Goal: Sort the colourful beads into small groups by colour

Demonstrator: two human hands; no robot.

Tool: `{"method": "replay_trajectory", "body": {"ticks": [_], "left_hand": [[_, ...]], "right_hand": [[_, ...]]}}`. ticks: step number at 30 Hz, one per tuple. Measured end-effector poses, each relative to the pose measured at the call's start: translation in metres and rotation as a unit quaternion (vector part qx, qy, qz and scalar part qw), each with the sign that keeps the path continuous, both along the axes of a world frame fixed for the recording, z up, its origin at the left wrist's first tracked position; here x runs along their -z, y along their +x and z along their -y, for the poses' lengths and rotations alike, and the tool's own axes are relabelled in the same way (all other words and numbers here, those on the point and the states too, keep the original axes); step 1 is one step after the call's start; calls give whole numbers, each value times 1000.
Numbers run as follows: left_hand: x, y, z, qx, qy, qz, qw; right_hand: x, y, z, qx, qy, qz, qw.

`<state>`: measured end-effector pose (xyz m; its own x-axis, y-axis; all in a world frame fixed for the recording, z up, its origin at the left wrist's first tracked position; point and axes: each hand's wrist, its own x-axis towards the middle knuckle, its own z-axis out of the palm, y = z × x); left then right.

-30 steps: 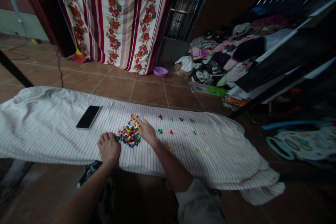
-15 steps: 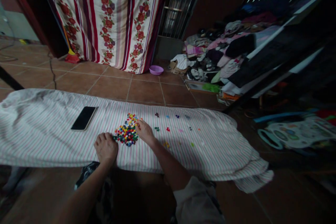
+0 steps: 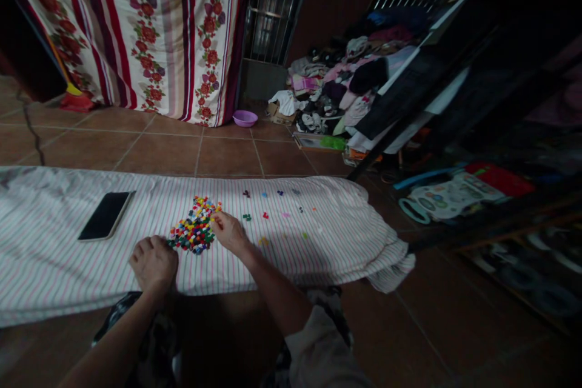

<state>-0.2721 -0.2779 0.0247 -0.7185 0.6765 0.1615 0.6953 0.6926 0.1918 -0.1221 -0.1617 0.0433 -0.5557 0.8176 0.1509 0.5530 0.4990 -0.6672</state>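
A pile of small multicoloured pieces [image 3: 193,229] lies on the striped cloth [image 3: 109,267]. My right hand [image 3: 228,231] is at the pile's right edge, fingertips pinched together; whatever they hold is too small to name. My left hand [image 3: 153,262] rests on the cloth at the pile's lower left, palm down, fingers slightly bent and apart. Right of the pile lie small separate groups by colour, among them dark green pieces [image 3: 247,217], red pieces [image 3: 265,215], yellow pieces [image 3: 263,241] and a lime green piece [image 3: 305,234].
A black phone [image 3: 105,216] lies on the cloth at the left. Beyond the cloth are a purple basin [image 3: 245,118], a floral curtain [image 3: 173,36] and a heap of clothes [image 3: 341,82]. A dark slanted bar stands behind the cloth's right end.
The view has turned to the right, so everything appears shifted left. Both hands keep nearly the same places beside the pile.
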Motion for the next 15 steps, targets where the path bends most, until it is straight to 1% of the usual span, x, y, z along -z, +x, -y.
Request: {"method": "replay_trajectory", "body": {"ticks": [3,6,10,15], "left_hand": [[0,0,0,-2,-7,-6,1000],[0,1,0,-4,-15,-18,1000],[2,0,1,-1,-15,-21,1000],[7,-2,0,-1,3,-24,1000]], "right_hand": [[5,11,6,5,-5,-29,1000],[14,26,11,26,-7,-45,999],[27,54,12,76,-4,-56,996],[33,103,9,166,31,-53,984]]}}
